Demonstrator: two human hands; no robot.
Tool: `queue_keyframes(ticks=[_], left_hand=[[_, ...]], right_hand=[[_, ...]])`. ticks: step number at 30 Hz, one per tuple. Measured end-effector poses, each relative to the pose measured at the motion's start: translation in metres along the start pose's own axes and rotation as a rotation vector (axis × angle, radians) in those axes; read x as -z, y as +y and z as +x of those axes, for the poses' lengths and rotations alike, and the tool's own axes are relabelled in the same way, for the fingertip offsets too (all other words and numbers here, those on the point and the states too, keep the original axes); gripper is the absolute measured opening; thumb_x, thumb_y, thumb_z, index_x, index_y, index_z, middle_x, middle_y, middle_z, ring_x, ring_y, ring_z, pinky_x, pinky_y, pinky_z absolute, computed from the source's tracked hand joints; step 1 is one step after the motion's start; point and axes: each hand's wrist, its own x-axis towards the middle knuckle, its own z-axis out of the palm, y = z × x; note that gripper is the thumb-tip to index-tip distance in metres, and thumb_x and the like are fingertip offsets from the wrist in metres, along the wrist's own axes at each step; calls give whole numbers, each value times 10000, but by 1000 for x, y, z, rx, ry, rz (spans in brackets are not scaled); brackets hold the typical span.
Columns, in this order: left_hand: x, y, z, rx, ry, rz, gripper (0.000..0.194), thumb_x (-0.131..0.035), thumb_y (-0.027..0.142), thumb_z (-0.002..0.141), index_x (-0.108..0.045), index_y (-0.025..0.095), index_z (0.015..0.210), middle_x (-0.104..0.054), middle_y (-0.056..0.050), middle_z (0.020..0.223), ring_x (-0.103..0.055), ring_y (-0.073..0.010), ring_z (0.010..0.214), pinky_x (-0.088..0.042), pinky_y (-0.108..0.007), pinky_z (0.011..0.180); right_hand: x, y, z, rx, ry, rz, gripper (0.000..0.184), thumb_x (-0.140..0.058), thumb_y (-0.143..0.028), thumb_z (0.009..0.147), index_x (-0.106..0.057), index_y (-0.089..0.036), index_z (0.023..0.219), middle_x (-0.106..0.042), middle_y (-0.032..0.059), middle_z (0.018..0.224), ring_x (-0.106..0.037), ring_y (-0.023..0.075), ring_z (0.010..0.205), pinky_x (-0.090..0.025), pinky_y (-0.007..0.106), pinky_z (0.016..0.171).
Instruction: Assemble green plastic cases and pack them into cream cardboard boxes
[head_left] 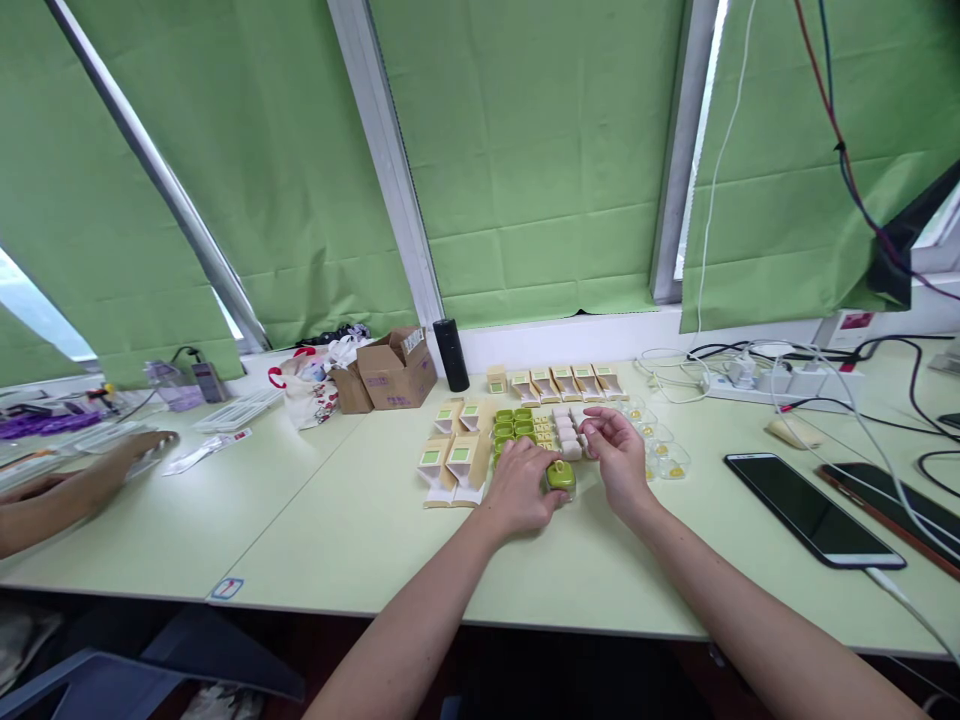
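Note:
My left hand (521, 487) is closed around a small green case (559, 475), with what looks like clear plastic about its base, low over the table. Just to the right, my right hand (619, 458) has thumb and fingertips drawn together beside the whitish blocks (571, 449); whatever it may pinch is too small to make out. Beyond my left hand lie rows of open green cases (503, 430) and small yellow-green pieces (541, 426). Several clear plastic shells (673, 462) with yellow centres sit to the right of my right hand, partly behind it.
Cream cartons with green labels (466, 456) stand left of the cases; another row of cartons (566, 384) is behind. Farther off are a cardboard box (397, 370) and a black cylinder (451, 355). Phones (814, 508) and cables lie right. Another person's arm (82, 495) reaches in at left.

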Motion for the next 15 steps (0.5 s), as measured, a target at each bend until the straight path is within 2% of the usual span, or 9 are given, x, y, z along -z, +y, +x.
queue_keyframes(ticks=[7,11,15], left_hand=[[-1,1,0,5,-6,19,416,-852,300,777,-713,249,1166,-766,-88,1079,-585,-346,1047,-407,-488,929],[1,2,-2,7,-15,21,468,-869,287,758,-704,244,1194,-762,-92,1106,-591,-352,1055,-401,-496,944],[7,1,-2,-19,20,-7,509,-840,412,818,-684,247,1274,-744,-105,1165,-579,-351,1083,-406,-501,967]], right_hand=[[-4,-5,-2,21,31,-11,281,-786,-411,833,-695,-249,1044,-681,8,800,-617,188,714,-511,334,678],[-5,-5,-2,25,50,-36,276,-765,-405,848,-685,-252,1063,-679,7,806,-627,196,744,-505,333,692],[-5,-9,1,42,59,-72,265,-739,-394,858,-678,-248,1070,-677,12,819,-636,207,783,-495,337,715]])
